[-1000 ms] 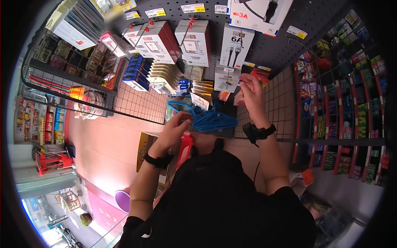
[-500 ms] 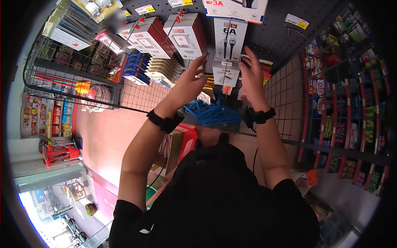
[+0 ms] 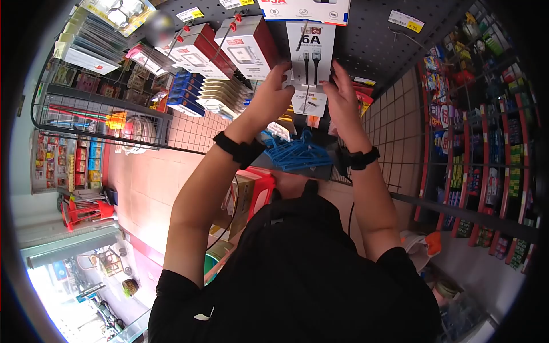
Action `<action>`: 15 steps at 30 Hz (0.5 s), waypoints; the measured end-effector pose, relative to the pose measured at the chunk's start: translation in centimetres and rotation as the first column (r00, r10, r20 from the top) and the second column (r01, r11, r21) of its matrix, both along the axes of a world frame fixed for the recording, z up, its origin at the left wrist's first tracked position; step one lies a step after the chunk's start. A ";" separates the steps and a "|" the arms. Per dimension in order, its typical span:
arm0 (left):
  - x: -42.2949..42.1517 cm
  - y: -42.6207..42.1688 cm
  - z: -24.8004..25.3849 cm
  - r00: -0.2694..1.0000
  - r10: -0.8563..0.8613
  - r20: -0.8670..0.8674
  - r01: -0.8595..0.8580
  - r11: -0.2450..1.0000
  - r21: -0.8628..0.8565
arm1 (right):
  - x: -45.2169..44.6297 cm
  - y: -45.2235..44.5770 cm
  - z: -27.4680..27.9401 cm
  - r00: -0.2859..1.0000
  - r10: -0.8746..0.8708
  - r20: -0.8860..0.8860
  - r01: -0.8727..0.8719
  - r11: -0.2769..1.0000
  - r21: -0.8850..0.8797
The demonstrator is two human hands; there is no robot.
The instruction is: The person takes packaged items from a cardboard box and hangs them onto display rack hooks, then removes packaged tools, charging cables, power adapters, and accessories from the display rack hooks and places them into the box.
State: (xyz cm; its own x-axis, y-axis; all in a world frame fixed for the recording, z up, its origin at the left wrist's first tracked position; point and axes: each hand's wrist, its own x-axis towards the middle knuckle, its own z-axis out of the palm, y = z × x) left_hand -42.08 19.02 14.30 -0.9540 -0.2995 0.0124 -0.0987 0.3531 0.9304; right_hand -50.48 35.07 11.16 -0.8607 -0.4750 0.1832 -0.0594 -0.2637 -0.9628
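At the pegboard [image 3: 369, 48], my left hand [image 3: 271, 96] and right hand [image 3: 345, 104] flanking the 6A cable box [image 3: 311, 43], fingers and thumbs apart, contact unclear from here, blue hangers [image 3: 297, 154] below.

Seemingly open pegboard [image 3: 366, 54] right of 6A box [image 3: 310, 48]

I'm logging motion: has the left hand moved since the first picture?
Yes: the left hand moved up from near the blue hangers to the left edge of the 6A box.
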 end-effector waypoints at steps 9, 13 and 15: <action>4.3 2.6 3.3 0.995 0.008 -0.101 0.020 0.962 0.272 | 2.8 2.7 2.1 0.998 0.058 0.021 -0.057 0.997 -0.045; 5.5 2.9 4.6 0.996 0.029 -0.083 -0.003 0.956 0.292 | 4.4 3.5 4.0 0.987 0.084 0.135 -0.071 0.993 -0.094; 5.8 2.9 4.9 0.996 0.027 -0.084 -0.001 0.956 0.294 | 4.7 3.8 4.6 0.986 0.094 0.139 -0.081 0.992 -0.096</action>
State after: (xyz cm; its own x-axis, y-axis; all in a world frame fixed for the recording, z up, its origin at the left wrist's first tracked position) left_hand -36.29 21.89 19.18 -0.9490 -0.3154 0.0040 -0.0167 0.0628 0.9979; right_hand -45.76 38.89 15.80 -0.8370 -0.5368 0.1064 0.1045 -0.3475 -0.9318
